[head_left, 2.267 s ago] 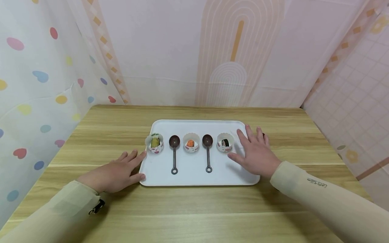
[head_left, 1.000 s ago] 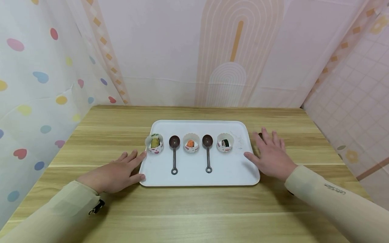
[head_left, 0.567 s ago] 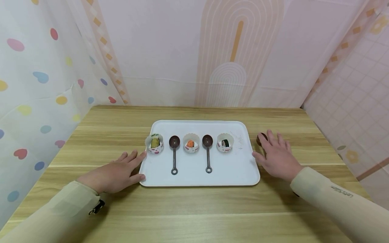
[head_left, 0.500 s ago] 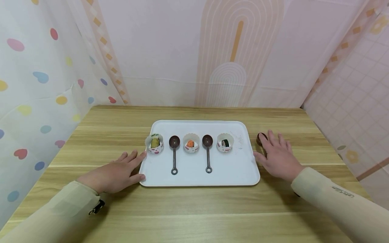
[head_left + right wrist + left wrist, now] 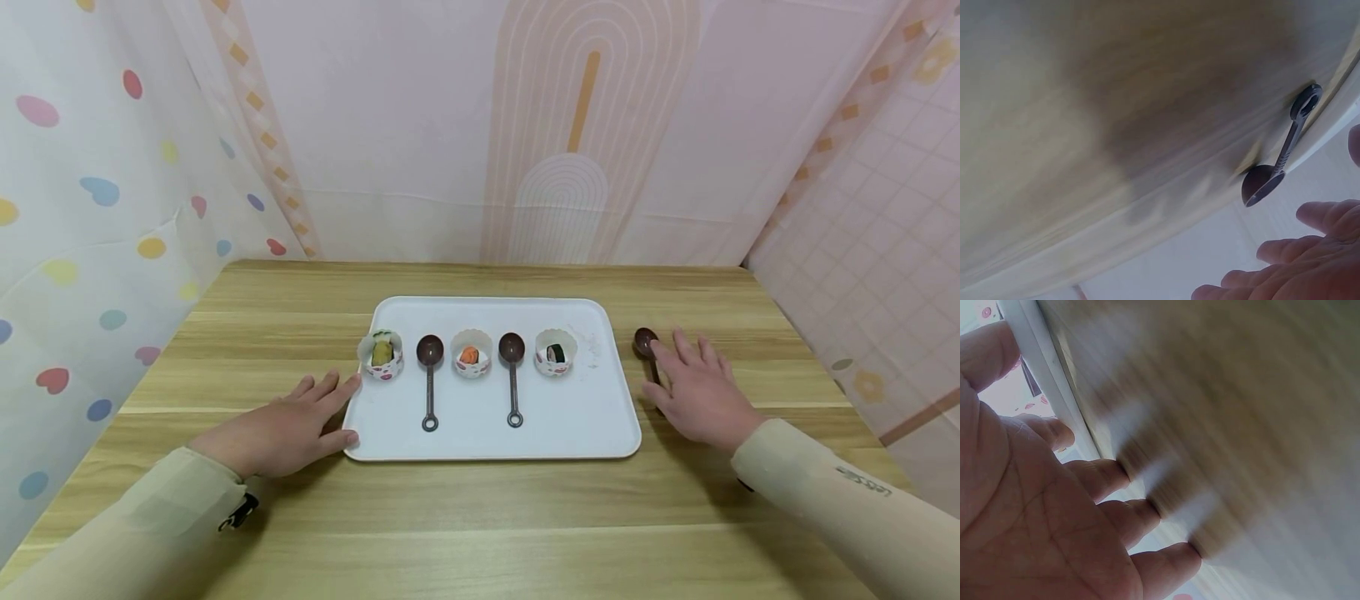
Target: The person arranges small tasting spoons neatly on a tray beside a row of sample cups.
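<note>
My left hand (image 5: 277, 429) lies flat at the left edge of the white tray (image 5: 487, 437), fingers spread, with the thumb and index fingertip at the rim. In the left wrist view the other fingertips touch the wood. Beyond the tray's right edge, my right hand (image 5: 708, 400) hovers with extended fingers over a brown scoop (image 5: 643, 342) on the table, covering part of its handle. The right wrist view shows that scoop's bowl (image 5: 1261, 184) apart from the fingers. Two similar scoops, one left (image 5: 430, 350) and one right (image 5: 512, 348), lie on the tray.
Between and beside the tray's scoops stand paper cups holding small sushi-like pieces: a yellow-green one (image 5: 382, 353), an orange one (image 5: 469, 356) and a black-rimmed roll (image 5: 556, 353). The wooden table (image 5: 480, 517) meets patterned curtains behind and at both sides.
My right hand has moved right, from above the tray's right side to beyond its edge, uncovering the bowl of the scoop there. My left hand stays where it was.
</note>
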### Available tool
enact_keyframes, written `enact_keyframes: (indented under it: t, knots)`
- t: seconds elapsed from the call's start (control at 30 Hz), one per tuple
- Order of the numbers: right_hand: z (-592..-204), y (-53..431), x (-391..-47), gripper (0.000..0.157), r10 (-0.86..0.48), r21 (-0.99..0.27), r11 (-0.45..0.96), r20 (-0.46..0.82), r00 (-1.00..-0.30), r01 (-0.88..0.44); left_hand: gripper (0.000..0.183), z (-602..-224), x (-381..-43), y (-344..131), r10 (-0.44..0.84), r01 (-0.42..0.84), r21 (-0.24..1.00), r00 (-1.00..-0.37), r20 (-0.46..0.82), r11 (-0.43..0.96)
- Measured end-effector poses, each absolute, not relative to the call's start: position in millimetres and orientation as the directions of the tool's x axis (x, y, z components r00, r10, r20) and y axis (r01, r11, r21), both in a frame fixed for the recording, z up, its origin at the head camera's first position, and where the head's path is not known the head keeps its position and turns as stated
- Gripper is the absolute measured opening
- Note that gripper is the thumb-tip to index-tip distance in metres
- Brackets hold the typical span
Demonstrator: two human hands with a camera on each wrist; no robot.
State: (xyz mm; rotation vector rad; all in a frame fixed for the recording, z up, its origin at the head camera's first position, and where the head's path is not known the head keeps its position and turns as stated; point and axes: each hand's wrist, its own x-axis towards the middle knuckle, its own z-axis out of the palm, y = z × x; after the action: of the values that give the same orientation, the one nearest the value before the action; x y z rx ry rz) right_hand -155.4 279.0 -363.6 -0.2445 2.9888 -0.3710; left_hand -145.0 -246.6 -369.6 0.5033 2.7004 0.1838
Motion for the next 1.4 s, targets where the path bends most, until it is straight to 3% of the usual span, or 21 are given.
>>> enact_keyframes:
  t: [0.63, 1.07, 1.4]
  knots:
    - [-367.6, 284.4, -150.1, 0.066, -0.198, -0.177, 0.967, -0.070, -0.978, -0.183, 0.089, -370.4, -144.1, -248.2, 0.386, 0.341, 0.189, -0.863, -0.326, 0.921]
    - [-367.7, 286.4, -151.6, 0.037, -0.213, -0.144, 0.970, -0.102, -0.972, -0.197, 0.090, -369.4, -143.8, -247.9, 0.386, 0.339, 0.193, -0.861, -0.331, 0.921]
    - [-369.2, 285.2, -153.6, 0.025, -0.217, -0.180, 0.965, -0.123, -0.968, -0.193, 0.090, -369.8, -144.1, -247.4, 0.382, 0.335, 0.193, -0.862, -0.333, 0.922]
